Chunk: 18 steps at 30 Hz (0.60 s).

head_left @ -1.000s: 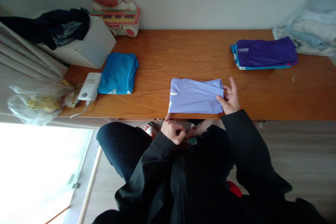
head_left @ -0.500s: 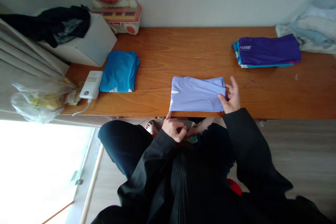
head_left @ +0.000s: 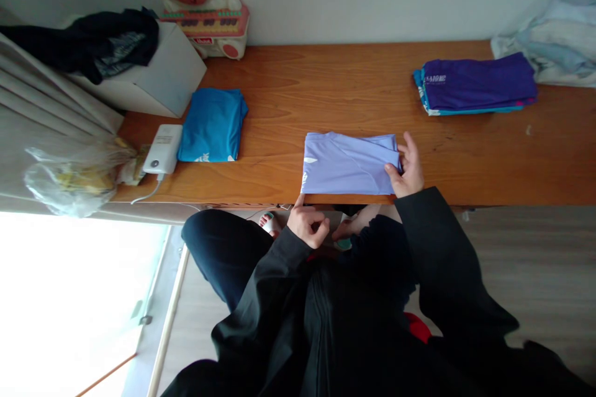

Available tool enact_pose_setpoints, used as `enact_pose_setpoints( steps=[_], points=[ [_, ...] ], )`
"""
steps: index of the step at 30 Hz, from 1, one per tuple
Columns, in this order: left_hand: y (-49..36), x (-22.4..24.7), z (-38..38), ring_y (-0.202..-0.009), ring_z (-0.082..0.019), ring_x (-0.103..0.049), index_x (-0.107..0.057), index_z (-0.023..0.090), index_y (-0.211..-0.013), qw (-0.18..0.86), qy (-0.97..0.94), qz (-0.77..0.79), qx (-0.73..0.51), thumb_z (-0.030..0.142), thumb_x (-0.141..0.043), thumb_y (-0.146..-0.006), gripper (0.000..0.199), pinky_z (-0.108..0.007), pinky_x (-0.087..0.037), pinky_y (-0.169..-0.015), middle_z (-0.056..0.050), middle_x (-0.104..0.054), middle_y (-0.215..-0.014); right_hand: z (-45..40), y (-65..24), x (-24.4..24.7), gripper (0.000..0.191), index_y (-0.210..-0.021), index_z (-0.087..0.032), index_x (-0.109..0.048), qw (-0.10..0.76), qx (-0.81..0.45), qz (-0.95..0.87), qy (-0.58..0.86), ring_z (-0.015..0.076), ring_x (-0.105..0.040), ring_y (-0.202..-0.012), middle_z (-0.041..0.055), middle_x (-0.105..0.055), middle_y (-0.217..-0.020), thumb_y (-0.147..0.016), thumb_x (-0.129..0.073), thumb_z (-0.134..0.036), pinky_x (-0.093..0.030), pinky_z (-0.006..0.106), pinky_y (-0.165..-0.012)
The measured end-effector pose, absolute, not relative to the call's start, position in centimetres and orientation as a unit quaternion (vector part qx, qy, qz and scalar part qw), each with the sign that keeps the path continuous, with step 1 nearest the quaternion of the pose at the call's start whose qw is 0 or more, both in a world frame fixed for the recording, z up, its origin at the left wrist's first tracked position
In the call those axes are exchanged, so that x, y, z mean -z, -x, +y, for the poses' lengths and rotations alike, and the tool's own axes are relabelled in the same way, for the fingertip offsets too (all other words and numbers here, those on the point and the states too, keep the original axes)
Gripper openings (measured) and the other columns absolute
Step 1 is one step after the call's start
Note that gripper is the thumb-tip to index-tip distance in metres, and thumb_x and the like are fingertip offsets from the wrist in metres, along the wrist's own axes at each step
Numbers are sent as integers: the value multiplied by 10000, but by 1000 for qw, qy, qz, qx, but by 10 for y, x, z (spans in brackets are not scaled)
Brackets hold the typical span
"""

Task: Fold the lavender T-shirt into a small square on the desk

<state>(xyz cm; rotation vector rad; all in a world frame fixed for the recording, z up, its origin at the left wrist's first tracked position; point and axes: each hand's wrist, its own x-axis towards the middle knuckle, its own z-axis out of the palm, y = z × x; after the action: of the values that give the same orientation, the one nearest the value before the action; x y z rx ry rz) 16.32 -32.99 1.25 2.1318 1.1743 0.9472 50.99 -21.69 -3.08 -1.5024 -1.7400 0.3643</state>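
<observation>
A folded lavender cloth point(head_left: 349, 164) lies flat near the front edge of the wooden table point(head_left: 326, 87). My right hand point(head_left: 408, 169) pinches its right end, with the thumb on top and the other fingers at and behind the end. At the cloth's lower left corner is the tip of my left index finger; the rest of my left hand point(head_left: 308, 223) is curled below the table edge, holding nothing. A folded blue cloth point(head_left: 212, 125) rests to the left. Farther back on the right, a folded purple cloth point(head_left: 479, 82) lies on top of blue folded cloth.
A white power bank point(head_left: 162, 149) with a cable lies at the left, beside a clear plastic bag point(head_left: 69, 183). Behind are a white box point(head_left: 153, 84) with dark cloth on it and a toy keyboard point(head_left: 209, 28). Pale fabric point(head_left: 559, 43) is heaped at the back right.
Both hands hold nearly the same pose at the lavender cloth. The whole view has shifted slightly; nothing on the table has clearly moved.
</observation>
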Motion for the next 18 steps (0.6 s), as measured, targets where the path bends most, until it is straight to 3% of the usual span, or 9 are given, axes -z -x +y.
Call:
enact_pose_setpoints(
  steps=[5, 8, 11, 18],
  points=[
    [-164, -10, -329, -488, -137, -412, -354, 238, -553, 255, -784, 423, -375, 317, -573, -1003, 507, -530, -515, -1175, 67, -411, -504, -221, -511, 27, 925, -1865, -211, -322, 368, -110, -704, 598, 388, -639, -1511, 198, -577, -1723, -1028, -609, -482, -584, 622, -1250],
    [-164, -10, -330, -494, -142, -426, -350, 241, -548, 255, -785, 430, -365, 321, -572, -994, 504, -551, -497, -1193, 63, -423, -500, -226, -518, 19, 851, -1757, -200, -497, 372, -63, -718, 584, 417, -540, -1613, 212, -543, -1742, -987, -684, -510, -490, 677, -1339],
    [-165, -10, -331, -499, -143, -435, -344, 241, -553, 255, -789, 432, -355, 324, -578, -988, 501, -554, -479, -1206, 62, -433, -501, -229, -521, 1, 765, -1677, -223, -585, 373, -9, -714, 592, 442, -498, -1637, 208, -497, -1763, -1002, -688, -568, -469, 733, -1331],
    [-165, -11, -332, -509, -145, -437, -334, 237, -579, 252, -793, 424, -357, 339, -586, -998, 500, -534, -451, -1218, 63, -422, -515, -217, -466, -54, 605, -1638, -205, -655, 289, -16, -775, 562, 400, -516, -1644, 181, -539, -1778, -1145, -535, -534, -442, 632, -1381]
  ],
)
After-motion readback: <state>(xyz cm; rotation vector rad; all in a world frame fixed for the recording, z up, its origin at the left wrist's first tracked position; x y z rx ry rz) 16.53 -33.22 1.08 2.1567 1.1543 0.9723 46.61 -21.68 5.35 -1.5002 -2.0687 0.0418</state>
